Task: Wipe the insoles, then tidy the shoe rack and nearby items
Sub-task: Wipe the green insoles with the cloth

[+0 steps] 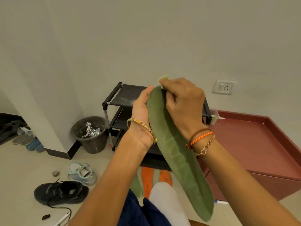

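Head view: left hand [141,108] cradles the green insole [175,149] from behind, fingers wrapped on its edge, steadying it above the shoe rack [114,98]. Right hand [182,103] fingers pinch a pale wipe [164,77], probably a cloth, against the toe end.

A dark round plastic bin [91,136] holds crumpled silver foil [91,130] — a white wall socket [223,87] sits above the maroon ledge [254,144].

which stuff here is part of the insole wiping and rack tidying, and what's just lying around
Part of the job:
green insole, held by left hand
pale wipe under right hand
orange insoles on the floor
shoe rack
black sneaker
light sneaker

Lying about:
bin holding foil
wall socket
red cabinet
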